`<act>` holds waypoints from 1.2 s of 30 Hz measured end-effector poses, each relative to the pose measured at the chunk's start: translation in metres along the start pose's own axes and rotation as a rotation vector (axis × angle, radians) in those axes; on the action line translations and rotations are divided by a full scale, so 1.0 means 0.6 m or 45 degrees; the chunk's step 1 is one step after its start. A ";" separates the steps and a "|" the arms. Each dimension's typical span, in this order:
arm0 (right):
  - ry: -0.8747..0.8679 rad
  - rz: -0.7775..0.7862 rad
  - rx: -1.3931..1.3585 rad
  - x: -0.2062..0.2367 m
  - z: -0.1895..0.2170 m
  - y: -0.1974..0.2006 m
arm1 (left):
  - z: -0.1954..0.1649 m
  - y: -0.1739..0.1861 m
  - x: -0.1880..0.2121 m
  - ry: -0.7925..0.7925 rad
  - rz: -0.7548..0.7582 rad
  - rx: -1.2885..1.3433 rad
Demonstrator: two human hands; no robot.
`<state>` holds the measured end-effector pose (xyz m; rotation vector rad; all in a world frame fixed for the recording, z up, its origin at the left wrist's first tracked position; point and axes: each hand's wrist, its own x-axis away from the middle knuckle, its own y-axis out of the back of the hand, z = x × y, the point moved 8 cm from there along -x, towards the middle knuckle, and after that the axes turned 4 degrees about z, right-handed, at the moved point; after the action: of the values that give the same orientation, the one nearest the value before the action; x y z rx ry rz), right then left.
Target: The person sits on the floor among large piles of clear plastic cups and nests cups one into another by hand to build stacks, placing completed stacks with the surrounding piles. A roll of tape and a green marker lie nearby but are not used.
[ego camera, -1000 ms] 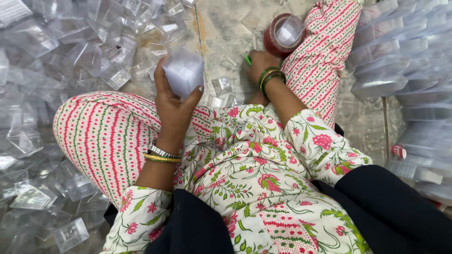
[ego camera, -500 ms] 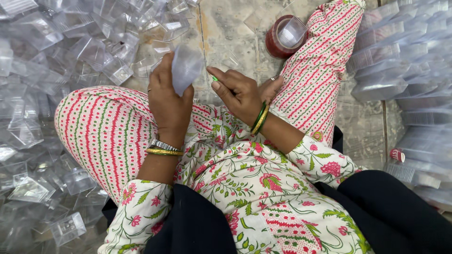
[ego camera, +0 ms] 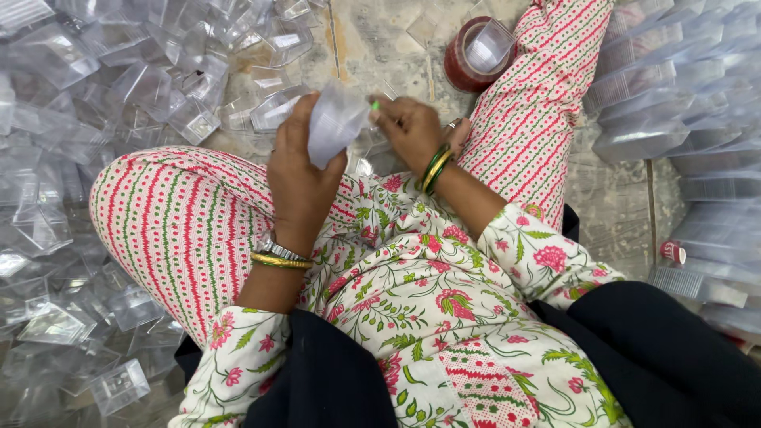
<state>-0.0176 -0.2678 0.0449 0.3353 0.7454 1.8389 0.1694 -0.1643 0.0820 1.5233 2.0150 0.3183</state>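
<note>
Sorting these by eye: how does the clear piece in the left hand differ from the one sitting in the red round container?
The clear piece in the left hand is lifted off the floor and gripped by the left hand; the clear piece in the red container rests inside the red round container, untouched. The held one looks frosted white and tilted, the other glassier. Both are small transparent plastic boxes.

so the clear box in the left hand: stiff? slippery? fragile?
The clear box is probably light: the left hand lifts it with fingers alone. Thin glossy plastic suggests it flexes and may slip in a loose grip. Its flat sides should keep it from rolling; squeezing could crack it.
</note>
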 end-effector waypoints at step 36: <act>-0.159 0.737 -1.308 0.013 0.015 -0.021 | 0.022 -0.041 -0.005 0.259 0.333 0.696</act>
<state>-0.0067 -0.2547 0.0428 -0.0297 -0.4838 2.4433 0.1582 -0.1768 0.0596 2.1753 2.1720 0.0160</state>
